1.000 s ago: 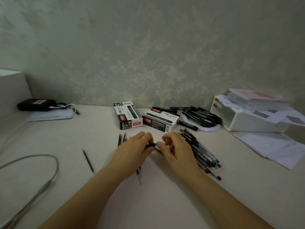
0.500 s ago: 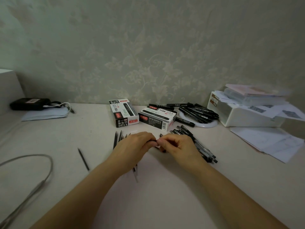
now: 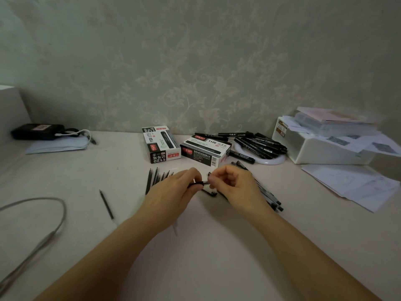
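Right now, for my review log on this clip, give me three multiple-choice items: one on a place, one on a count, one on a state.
1. Where does the lone refill lie?
A) left of the left hand
B) inside a box
C) on the papers

2. How many printed marker boxes are there?
A) one
B) two
C) four

3. What holds the pen?
A) nothing
B) left hand only
C) left hand and right hand

Answers:
1. A, it lies apart, beyond that hand.
2. B, two sit side by side.
3. C, both pinch it.
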Motion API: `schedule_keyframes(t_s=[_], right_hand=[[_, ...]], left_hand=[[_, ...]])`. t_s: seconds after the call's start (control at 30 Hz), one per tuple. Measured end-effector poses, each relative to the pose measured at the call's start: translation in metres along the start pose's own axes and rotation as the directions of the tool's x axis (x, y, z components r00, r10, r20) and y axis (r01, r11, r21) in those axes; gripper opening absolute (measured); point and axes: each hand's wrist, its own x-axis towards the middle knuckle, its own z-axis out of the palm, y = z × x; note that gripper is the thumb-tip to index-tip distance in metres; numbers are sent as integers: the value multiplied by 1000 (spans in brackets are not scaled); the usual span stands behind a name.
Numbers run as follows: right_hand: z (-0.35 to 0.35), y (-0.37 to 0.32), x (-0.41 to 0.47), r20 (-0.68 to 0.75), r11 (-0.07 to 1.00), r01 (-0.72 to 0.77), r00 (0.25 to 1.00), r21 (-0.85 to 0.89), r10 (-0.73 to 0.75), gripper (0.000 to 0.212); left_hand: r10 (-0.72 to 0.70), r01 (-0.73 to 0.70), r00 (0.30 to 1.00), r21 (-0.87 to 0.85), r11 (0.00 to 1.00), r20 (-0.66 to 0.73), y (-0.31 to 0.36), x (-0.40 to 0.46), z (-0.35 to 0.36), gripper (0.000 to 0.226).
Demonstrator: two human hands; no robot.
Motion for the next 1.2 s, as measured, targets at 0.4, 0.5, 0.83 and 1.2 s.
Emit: schedule_keyframes(t_s=[0.4,0.5,0.83,1.2], right_hand=[[4,-6,1,62,994,-59,997,88,53,13],[7,-3,-1,108,991,-49,994,123,36,10],[7,-6,-6,12,968,-123,992,217,123,16],[-2,-3,-8,28,967,-47,999,250,41,22]], left_hand=[[38,-40,999,-61,997,-31,-2,7,2,16],[75,-76,997,-38,996,-26,-8,5,-3,11],[63,-68,993,-47,997,-98,2,2,-3,18],[-29,29,1000,-45,999,0,1,2,-1,23]])
